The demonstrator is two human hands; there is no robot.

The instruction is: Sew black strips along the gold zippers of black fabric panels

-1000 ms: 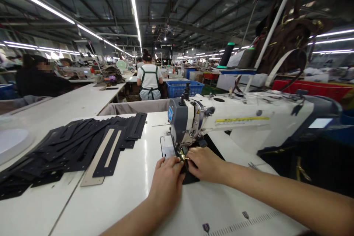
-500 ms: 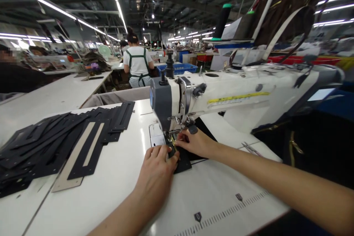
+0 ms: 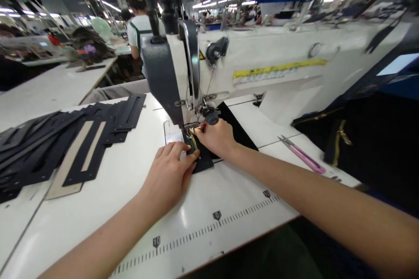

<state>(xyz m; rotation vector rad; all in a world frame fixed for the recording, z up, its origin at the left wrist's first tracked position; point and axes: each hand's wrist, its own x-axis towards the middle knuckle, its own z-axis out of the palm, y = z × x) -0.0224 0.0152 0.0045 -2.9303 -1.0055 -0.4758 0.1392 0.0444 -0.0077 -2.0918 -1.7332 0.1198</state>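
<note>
Right hand (image 3: 218,137) has its fingertips pinched together on the gold zipper (image 3: 194,141). Left hand (image 3: 168,170) is pretty flat, thumb apart from the fingers, pressing on the black panel (image 3: 204,163). Zipper and panel sit right under the sewing machine (image 3: 281,48) head. Pink snips (image 3: 303,155) lie off right, pile of black pieces (image 3: 42,152) off left, all on the white table (image 3: 124,161).

- White table (image 3: 242,183), near edge: printed tick scale (image 3: 186,237) with three dark number tags.
- Left tag (image 3: 156,241) reads "10"; middle tag (image 3: 217,215), "0"; right tag (image 3: 267,193), "10".
- Sewing machine (image 3: 278,48), head: small yellow warning triangle (image 3: 201,55), its symbol too small to make out.
- Same machine, arm: yellow strip (image 3: 279,69) with dark marks, pale blue lettering (image 3: 266,79) below; both illegible.
</note>
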